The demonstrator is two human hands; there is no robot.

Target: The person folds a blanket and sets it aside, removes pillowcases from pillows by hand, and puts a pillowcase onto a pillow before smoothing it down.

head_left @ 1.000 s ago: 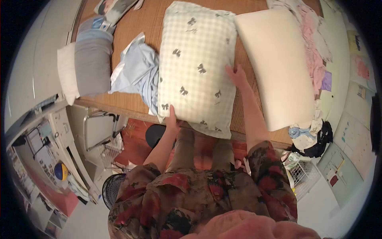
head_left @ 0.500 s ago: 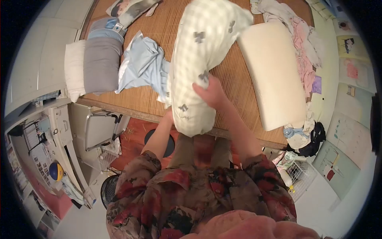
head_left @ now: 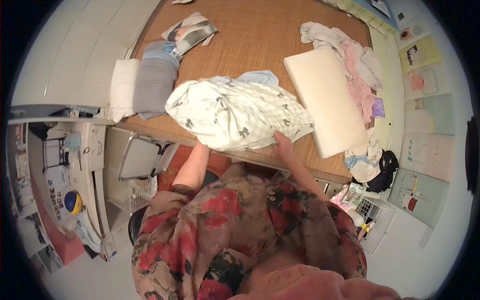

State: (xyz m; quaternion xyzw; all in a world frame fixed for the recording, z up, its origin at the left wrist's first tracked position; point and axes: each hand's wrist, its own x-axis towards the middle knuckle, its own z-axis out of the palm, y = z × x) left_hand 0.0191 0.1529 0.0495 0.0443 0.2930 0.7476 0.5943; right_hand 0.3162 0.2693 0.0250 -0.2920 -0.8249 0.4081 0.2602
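Note:
A pillow in a pale green-and-white checked case with dark bows (head_left: 240, 115) lies crosswise in front of me, at the near edge of the bed. My right hand (head_left: 283, 143) grips its near edge toward the right end, thumb on top. At the left part of that same edge, my left hand (head_left: 202, 146) goes beneath the pillow, so its fingers are hidden. Light blue cloth (head_left: 259, 77) shows partly from behind the pillow. Just to the right, a bare cream pillow (head_left: 327, 102) lies slanted on the bamboo mat (head_left: 250, 35).
Grey (head_left: 155, 90) and white (head_left: 123, 90) pillows lie at the bed's left side, with a printed cushion (head_left: 190, 32) beyond. Clothes (head_left: 350, 65) run along the right side. A folding chair (head_left: 140, 157) stands left below the bed; a wire basket (head_left: 377, 225) is at the right.
The checked pillow has turned from lengthwise to crosswise and now covers most of the light blue cloth. My right hand has moved to its near edge. The camera view has shifted.

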